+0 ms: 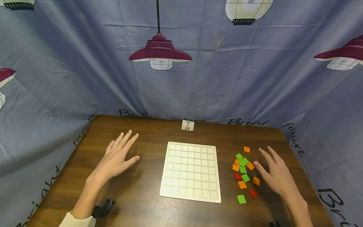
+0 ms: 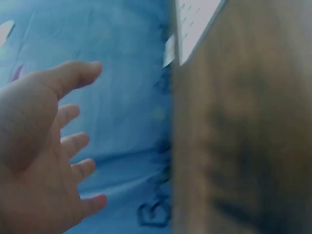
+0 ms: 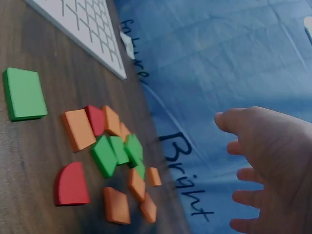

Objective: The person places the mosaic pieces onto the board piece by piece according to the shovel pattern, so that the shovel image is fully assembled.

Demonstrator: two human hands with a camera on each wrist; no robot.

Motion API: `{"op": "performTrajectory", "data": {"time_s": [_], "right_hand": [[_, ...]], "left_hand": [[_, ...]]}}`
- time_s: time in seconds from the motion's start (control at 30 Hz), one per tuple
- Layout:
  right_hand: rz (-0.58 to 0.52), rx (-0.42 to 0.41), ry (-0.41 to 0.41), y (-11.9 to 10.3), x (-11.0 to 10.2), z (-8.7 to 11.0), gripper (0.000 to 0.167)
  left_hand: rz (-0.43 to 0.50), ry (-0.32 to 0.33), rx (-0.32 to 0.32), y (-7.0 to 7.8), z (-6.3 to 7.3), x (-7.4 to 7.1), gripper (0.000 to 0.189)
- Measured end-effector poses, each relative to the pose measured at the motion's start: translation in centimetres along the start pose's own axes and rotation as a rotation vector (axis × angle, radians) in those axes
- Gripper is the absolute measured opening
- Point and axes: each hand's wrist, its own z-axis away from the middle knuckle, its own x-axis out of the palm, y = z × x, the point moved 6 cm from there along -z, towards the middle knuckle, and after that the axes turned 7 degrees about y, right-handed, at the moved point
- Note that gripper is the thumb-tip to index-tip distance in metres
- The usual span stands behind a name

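A pale wooden grid board (image 1: 190, 171) with rows of square recesses lies flat in the middle of the brown table. My left hand (image 1: 116, 157) hovers left of it with fingers spread, holding nothing. To the board's right is a loose scatter of small flat tiles: green squares (image 1: 241, 199), orange squares (image 1: 242, 184) and red pieces with a curved edge (image 1: 253, 193). My right hand (image 1: 276, 173) is held beside those tiles, fingers extended and nothing in it. In the right wrist view the red quarter-round tile (image 3: 72, 185) lies apart from the cluster.
A small card (image 1: 187, 125) printed with a grid and a brown figure lies at the table's far edge. Blue-grey curtain (image 1: 204, 88) with lamp prints and lettering surrounds the table (image 1: 136, 201) at the back and sides. A black wrist strap (image 1: 104, 209) sits on the left forearm.
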Motion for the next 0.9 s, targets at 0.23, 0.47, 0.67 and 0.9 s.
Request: {"op": "performTrajectory", "data": {"time_s": [0.23, 0.47, 0.67, 0.9], "right_hand": [[-0.089, 0.044, -0.039, 0.8, 1.1, 0.2, 0.06], [-0.204, 0.061, -0.006, 1.7, 1.6, 0.7, 0.052], [-0.276, 0.095, 0.013, 2.4, 2.2, 1.1, 0.046], [-0.282, 0.183, -0.001, 3.9, 3.0, 1.8, 0.045]], "left_hand": [[0.179, -0.108, 0.072, 1.8, 0.2, 5.1, 0.08], [0.244, -0.194, 0.147, 3.2, 0.0, 8.7, 0.077], [0.317, -0.316, 0.163, 3.9, -0.1, 11.5, 0.08], [0.289, -0.371, 0.189, 4.2, 0.0, 13.2, 0.084]]}}
